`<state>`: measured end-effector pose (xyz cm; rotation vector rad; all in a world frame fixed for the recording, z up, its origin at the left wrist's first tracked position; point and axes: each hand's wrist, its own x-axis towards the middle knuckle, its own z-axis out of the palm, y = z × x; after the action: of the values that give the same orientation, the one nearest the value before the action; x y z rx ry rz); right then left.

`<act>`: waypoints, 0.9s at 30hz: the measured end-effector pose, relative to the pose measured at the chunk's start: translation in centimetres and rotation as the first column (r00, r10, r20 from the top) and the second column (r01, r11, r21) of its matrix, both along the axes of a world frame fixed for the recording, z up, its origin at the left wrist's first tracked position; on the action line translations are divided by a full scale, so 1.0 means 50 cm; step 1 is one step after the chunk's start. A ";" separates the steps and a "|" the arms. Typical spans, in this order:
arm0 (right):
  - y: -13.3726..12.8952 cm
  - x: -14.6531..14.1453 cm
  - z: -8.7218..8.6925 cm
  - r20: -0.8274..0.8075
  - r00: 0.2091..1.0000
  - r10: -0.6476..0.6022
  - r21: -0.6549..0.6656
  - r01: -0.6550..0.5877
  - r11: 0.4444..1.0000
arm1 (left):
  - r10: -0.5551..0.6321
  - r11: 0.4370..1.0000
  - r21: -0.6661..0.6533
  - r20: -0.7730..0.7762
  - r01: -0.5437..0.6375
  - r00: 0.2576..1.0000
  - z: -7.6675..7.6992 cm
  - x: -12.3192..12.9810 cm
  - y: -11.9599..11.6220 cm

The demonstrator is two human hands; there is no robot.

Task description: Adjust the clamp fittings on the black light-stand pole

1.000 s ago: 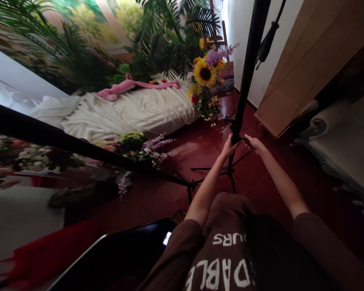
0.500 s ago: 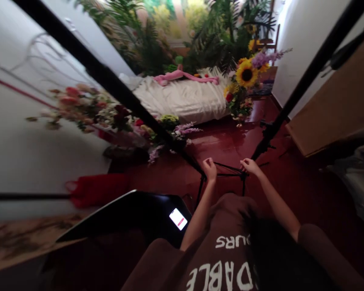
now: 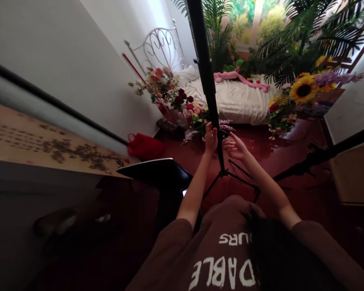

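A black tripod stand point(image 3: 208, 87) rises from its spread-legged base on the floor to the top of the view. My left hand point(image 3: 211, 139) is at the left side of its pole, fingers curled against it; part of the grip is hidden. On the other side, my right hand point(image 3: 235, 147) has its thumb and fingers closed at a small dark knob point(image 3: 226, 134) on the pole. Both hands are low on the stand, above the legs point(image 3: 241, 178).
A second black stand point(image 3: 315, 157) slants in from the right. Left of me is a dark glossy panel point(image 3: 157, 169), with a red bag point(image 3: 144, 146) behind it. Farther off are a white-draped bed point(image 3: 239, 103), artificial flowers point(image 3: 164, 83), sunflowers point(image 3: 303, 89) and palm leaves point(image 3: 309, 36).
My view has turned left, so the room shifts right. My hands have come closer together and risen, from apart near the stand bases to either side of one pole.
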<state>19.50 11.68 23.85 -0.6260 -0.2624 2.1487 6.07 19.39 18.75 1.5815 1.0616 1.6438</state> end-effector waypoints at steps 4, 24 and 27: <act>0.022 -0.008 0.017 -0.357 0.934 -0.022 -0.138 -0.029 0.990 | 0.005 0.999 -0.034 0.009 -0.004 1.000 0.001 0.025 0.035; 0.066 0.030 0.040 0.770 0.241 -0.590 0.634 -0.186 0.751 | 0.102 0.994 -0.033 -0.008 -0.102 0.995 -0.012 0.033 0.042; 0.103 0.031 0.132 0.602 0.161 -0.782 0.773 -0.366 0.519 | 0.116 0.993 -0.034 -0.010 -0.116 0.993 -0.010 0.035 0.040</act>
<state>21.05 16.85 30.43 -1.2585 -1.6877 0.6024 7.81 21.41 18.26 1.5300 1.2002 1.6869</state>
